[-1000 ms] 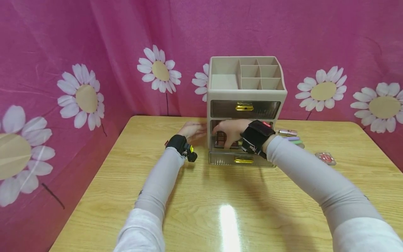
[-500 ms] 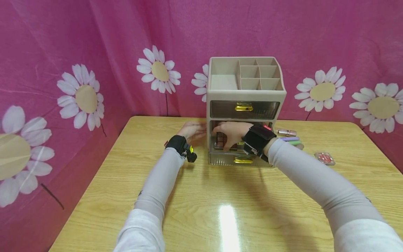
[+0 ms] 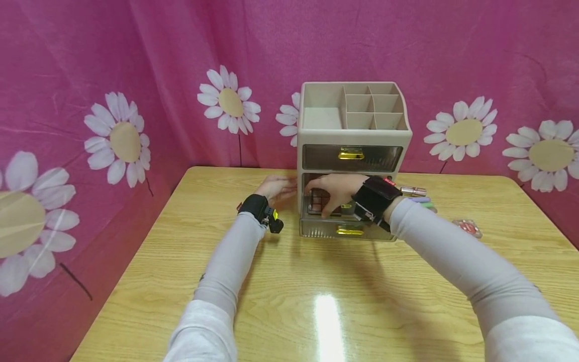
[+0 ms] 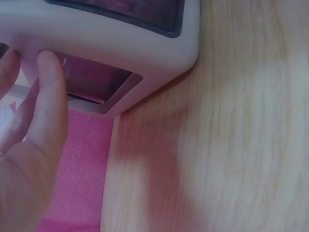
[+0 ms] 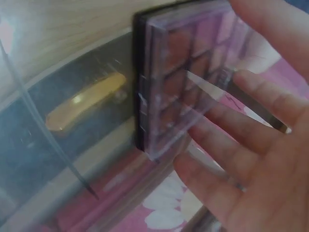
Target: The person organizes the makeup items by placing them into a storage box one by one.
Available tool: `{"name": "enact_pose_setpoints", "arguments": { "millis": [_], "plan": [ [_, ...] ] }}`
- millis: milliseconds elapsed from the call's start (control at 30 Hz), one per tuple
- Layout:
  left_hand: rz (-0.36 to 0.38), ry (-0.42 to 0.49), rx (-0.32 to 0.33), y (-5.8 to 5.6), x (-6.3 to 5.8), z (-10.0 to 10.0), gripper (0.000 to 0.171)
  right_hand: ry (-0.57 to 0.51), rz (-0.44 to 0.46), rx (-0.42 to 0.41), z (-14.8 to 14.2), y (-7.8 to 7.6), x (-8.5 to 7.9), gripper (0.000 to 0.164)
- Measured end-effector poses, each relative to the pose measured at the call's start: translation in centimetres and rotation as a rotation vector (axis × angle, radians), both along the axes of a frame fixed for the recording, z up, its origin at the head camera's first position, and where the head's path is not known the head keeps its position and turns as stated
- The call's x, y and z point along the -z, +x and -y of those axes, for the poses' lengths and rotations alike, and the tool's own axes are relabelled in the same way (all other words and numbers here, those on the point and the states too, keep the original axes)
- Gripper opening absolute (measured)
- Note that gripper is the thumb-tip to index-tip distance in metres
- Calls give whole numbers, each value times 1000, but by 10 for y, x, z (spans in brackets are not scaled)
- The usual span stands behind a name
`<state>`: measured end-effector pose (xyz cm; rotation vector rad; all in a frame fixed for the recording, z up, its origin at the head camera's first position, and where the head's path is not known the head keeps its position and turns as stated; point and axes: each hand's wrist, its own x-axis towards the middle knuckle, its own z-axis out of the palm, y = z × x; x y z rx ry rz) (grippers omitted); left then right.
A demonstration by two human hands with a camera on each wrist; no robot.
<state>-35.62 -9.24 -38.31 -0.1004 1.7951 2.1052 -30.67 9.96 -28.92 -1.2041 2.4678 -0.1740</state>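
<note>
A beige cosmetics organizer [image 3: 357, 137] stands at the back of the table. The right hand [image 3: 338, 188] reaches in front of its middle section, thumb and fingers spread about a makeup palette [image 3: 318, 201]. The right wrist view shows the palette [image 5: 183, 72] with reddish pans under a clear lid, tilted up; loosely extended fingertips lie right at the lid. The left hand [image 3: 277, 188] rests its straight fingers against the organizer's left side; in the left wrist view its fingertips [image 4: 48, 58] touch the frame beside an opening. The drawer front behind the right hand is partly hidden.
The top drawer [image 3: 327, 157] is closed, and a gold handle [image 3: 350, 230] marks the bottom drawer. To the right lie a shiny tube [image 3: 413, 191], purple and green sticks, and a small clear compact [image 3: 468, 228]. A pink flowered curtain [image 3: 253, 40] hangs behind.
The right hand and wrist have shifted slightly to the right, and more of the palette shows between thumb and fingers. The left hand and organizer hold their places.
</note>
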Motion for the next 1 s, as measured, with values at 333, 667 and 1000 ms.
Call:
{"name": "enact_pose_setpoints", "arguments": {
  "millis": [333,667,1000],
  "plan": [
    [7,11,-9,-1,0,-1,39,61,33,-18,-20,13,-33,59],
    [-11,-20,2,-1,1,-2,38,-183,-156,-42,-65,58,-65,50],
    [-2,-50,5,3,-3,1,35,-498,-580,75,-133,89,-61,52]
  ]
}}
